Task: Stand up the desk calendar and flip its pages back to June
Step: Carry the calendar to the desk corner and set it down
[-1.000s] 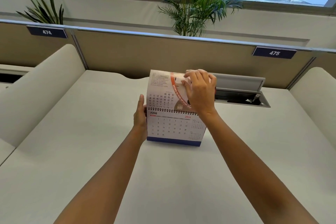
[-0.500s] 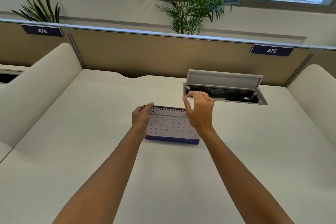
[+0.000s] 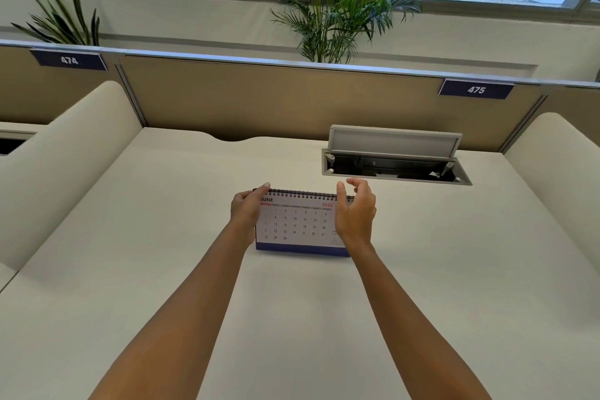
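The desk calendar [image 3: 297, 224] stands upright on the white desk [image 3: 162, 237], its spiral binding on top and a blue strip along its base. The page facing me reads JUNE 2026. My left hand [image 3: 246, 208] grips the calendar's upper left corner, thumb on the binding. My right hand [image 3: 355, 213] hovers at the calendar's right edge with its fingers curled and apart, holding nothing; it hides the calendar's right side.
An open cable hatch [image 3: 394, 156] with its lid raised lies just behind and right of the calendar. A beige partition [image 3: 292, 101] closes the desk's far side. Curved white dividers stand at left [image 3: 65, 156] and right [image 3: 552, 166]. Plants [image 3: 334, 3] grow behind the partition.
The page my right hand held raised has gone over the back, so June faces me. My right hand let go and shifted to the calendar's right edge. My left hand kept its grip.
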The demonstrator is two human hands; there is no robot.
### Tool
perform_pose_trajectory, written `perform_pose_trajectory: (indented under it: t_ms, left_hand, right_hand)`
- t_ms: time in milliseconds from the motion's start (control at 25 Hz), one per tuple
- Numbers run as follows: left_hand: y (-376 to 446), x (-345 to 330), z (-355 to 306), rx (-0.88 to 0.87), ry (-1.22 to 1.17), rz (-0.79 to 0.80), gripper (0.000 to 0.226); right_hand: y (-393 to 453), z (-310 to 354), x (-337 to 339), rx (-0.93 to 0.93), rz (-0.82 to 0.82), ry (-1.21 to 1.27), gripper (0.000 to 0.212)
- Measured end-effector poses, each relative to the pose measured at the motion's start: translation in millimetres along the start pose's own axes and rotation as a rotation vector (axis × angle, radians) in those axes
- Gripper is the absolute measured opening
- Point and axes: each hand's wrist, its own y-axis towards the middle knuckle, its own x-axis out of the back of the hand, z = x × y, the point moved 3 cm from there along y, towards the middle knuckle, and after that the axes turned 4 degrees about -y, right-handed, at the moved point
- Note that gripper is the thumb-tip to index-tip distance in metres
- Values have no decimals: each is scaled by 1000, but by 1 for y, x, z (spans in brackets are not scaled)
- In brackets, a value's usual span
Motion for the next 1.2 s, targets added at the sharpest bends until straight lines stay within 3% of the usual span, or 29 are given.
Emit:
perform_pose_trajectory:
  t_ms: [600,1000,1200]
  left_hand:
    - [-3,4,-8,67,39,69,55]
    - [1,9,-11,54,74,67,53]
    - [0,8,-10,39,67,43,52]
  right_hand:
    - [-16,-19,13,-507,16,230,56]
    - [-17,-32,23,-556,202,242,53]
    - [-20,-30,29,-553,171,233,48]
